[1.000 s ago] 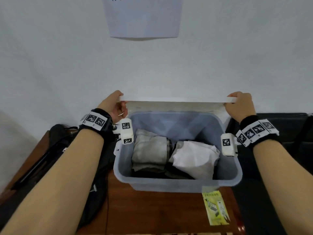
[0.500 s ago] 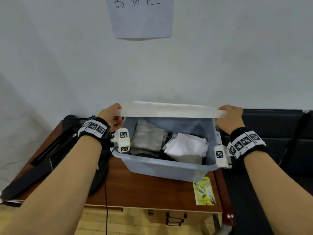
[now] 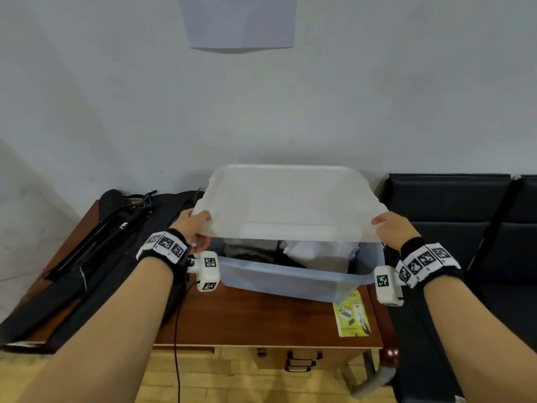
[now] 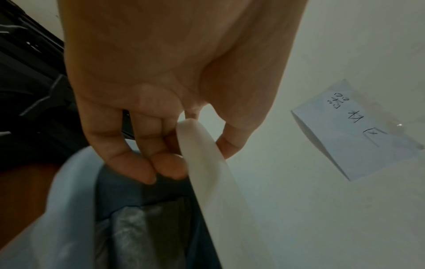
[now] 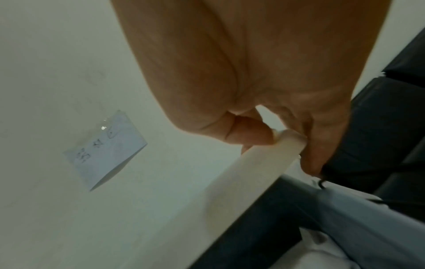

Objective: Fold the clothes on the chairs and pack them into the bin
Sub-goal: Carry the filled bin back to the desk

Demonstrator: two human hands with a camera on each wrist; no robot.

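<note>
Head view: a translucent white lid [image 3: 287, 203] held over a pale blue bin [image 3: 293, 282] that stands on a wooden surface [image 3: 261, 321]; the lid tilts, its far edge low toward the wall, its near edge raised so the bin's front stays open to sight. The left hand [image 3: 194, 228] grips the near left corner, the right hand [image 3: 392, 228] the near right corner, the two hands well apart across the lid's width. Folded clothes lie inside the bin: a grey garment [image 3: 250, 248] at left, a white garment [image 3: 319, 251] at right, dark cloth between them. Also present: black bags [image 3: 96, 257] on the surface to the left, a yellow leaflet [image 3: 350, 317] just in front of the bin, a black seat [image 3: 453, 216] to the right. Judged step: packing looks finished and the bin is being closed; the next move calls for lowering the near edge evenly and seating the lid's rim on the bin's rim. Left wrist view: shows what the head view cannot, the fingers [image 4: 138, 163] curled under the lid's edge and the thumb on top, clamped on it, with the bin's wall and grey cloth below. Right wrist view: the thumb [image 5: 248, 134] and fingers pinch the lid's rim; a paper note [image 5: 105, 149] on the wall bears handwriting, unreadable here.
</note>
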